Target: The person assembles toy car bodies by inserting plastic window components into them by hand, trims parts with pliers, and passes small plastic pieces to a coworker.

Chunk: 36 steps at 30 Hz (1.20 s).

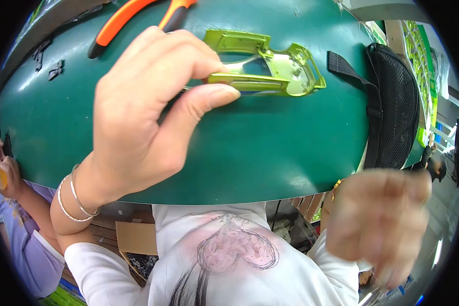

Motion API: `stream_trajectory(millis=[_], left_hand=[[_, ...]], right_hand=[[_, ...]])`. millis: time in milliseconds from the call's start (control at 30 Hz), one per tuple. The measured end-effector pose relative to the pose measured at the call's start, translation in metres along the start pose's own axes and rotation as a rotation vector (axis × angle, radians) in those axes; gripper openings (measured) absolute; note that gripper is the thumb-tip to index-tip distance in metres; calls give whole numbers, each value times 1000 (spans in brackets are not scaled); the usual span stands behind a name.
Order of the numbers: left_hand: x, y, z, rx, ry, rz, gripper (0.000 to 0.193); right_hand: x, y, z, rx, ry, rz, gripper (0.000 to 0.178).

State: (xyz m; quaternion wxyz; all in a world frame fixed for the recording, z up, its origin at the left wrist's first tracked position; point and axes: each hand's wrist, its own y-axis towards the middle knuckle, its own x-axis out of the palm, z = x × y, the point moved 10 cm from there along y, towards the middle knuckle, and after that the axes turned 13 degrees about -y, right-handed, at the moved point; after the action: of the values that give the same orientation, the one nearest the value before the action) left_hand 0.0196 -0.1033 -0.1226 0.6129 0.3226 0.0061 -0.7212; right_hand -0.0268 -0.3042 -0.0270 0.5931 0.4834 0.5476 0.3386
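Observation:
My left hand [143, 109] is raised over the green tabletop [250, 153], thumb and fingers pinching one end of a hollow, lime-green plastic shell [285, 64]. The shell is translucent, with open gaps between its side walls, and its far end points right. Part of the gripped end is hidden behind my fingers. Off to the right, past the table's near edge, my right hand [377, 224] is smeared by motion. Its fingers cannot be made out, nor whether anything is in them.
Orange-and-black plier-like handles [122, 20] lie beyond my left hand. Small black parts [57, 70] rest at the far left. A black mesh pouch [395, 104] with a strap lies at the right. Another person's hand [7, 173] is at the left edge; a cardboard box [137, 237] stands below.

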Motion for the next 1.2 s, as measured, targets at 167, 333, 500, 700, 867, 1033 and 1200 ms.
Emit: stream_trajectory(millis=[167,333,500,700,867,1033,1200], left_hand=[[-4,-5,-4,-6,-66,-7,14],[9,-11,0,-83,-202,-24,13],[0,-11,-1,-175,-327,15,16],[-12,-6,13,39,-41,51,19],[-7,-11,11,23,-60,79,19],[0,-8,16,49,-84,43,10],[-5,-5,13,29,-70,51,7]], right_hand=[[81,-37,53,181,-136,-694,58],[97,-48,34,60,-351,-694,53],[101,-48,48,212,-151,-657,44],[95,-47,55,318,-109,-619,39],[98,-47,51,345,-74,-617,41],[96,-48,56,351,-73,-672,39],[97,-53,63,356,-29,-766,34]])
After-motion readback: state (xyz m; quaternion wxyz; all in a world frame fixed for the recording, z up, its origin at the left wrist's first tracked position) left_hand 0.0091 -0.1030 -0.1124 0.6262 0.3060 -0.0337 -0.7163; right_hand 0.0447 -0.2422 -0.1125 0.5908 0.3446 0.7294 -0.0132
